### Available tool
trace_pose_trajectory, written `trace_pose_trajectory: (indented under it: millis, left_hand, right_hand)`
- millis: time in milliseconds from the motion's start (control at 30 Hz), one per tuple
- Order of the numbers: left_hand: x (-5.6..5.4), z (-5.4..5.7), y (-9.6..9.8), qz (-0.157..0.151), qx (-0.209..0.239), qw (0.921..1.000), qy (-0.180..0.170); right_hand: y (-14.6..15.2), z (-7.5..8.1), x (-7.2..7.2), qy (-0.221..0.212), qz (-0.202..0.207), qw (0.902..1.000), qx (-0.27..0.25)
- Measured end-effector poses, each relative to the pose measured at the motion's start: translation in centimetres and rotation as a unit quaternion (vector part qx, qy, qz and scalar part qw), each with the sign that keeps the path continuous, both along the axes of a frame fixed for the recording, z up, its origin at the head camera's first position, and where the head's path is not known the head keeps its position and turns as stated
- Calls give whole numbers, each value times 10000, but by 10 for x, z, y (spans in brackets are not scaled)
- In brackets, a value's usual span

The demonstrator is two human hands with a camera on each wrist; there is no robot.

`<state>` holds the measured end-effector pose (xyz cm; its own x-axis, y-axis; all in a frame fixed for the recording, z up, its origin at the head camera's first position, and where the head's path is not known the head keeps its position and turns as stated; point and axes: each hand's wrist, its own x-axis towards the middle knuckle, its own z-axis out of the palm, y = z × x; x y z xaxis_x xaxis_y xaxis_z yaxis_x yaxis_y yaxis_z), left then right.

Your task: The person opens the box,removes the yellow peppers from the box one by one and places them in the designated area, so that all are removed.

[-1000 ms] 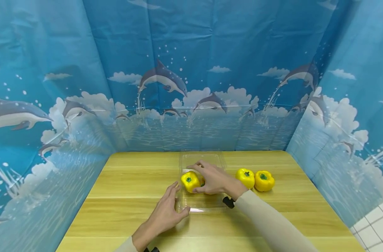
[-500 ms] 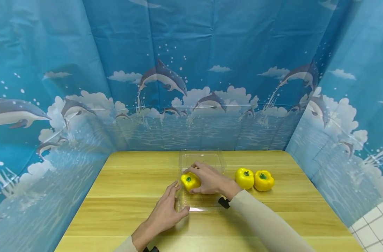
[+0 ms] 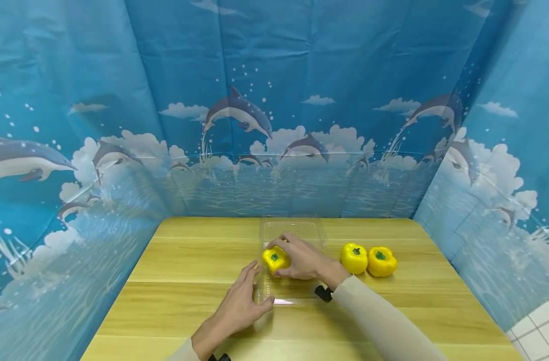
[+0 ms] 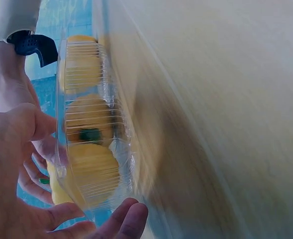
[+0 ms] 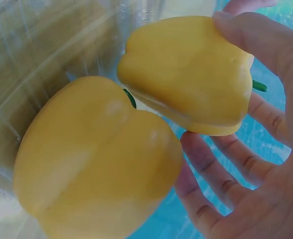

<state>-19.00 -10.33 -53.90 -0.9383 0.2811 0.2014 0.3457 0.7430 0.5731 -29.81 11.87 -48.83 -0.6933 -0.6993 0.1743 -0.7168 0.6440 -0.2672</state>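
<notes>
A clear plastic box (image 3: 285,291) stands on the wooden table, its hinged lid (image 3: 297,228) laid back. My right hand (image 3: 301,258) holds a yellow bell pepper (image 5: 186,74) at the box's left side, thumb on one side and fingers on the other. Beside it in the right wrist view is another yellow pepper (image 5: 96,159), which my right hand hides in the head view. My left hand (image 3: 240,306) rests at the box's front left corner, thumb and fingers spread around it. Through the ribbed wall, the left wrist view shows a pepper with a green stem (image 4: 89,119).
Two more peppers, a yellow one (image 3: 354,258) and a slightly deeper yellow one (image 3: 381,261), stand side by side on the table right of the box. A blue dolphin curtain (image 3: 274,190) encloses the table (image 3: 188,260) at the back and sides.
My right hand has shifted slightly left and closed in on the left pepper, covering the pepper beside it that showed earlier. My left hand stays at the corner.
</notes>
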Motion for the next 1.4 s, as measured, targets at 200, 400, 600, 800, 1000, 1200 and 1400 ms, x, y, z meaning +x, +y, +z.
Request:
trace_pose_trajectory:
  millis: [200,400,600,800,1000,1200,1400]
  left_hand:
    - [-1,0,0,8,-18,10000,-50]
    - [-1,-1,0,4,20,10000,-24]
    - [-1,-3,1,78,-72,9999,30]
    - [0,-1,2,131,-117,9998,11]
    - [1,0,2,133,-106,9999,-15]
    - [2,0,2,110,-45,9999,-62]
    - [2,0,1,79,-24,10000,-20]
  right_hand:
    - [8,5,5,14,-113,9997,-200]
    - [21,12,12,129,-240,9986,-443]
    - [42,28,18,280,-593,9951,-739]
    - [73,44,21,252,-908,9901,-1039]
    - [106,54,21,477,-1144,9851,-1190]
    - [134,57,21,681,-1389,9795,-1289]
    - [162,56,22,776,-1736,9725,-1346]
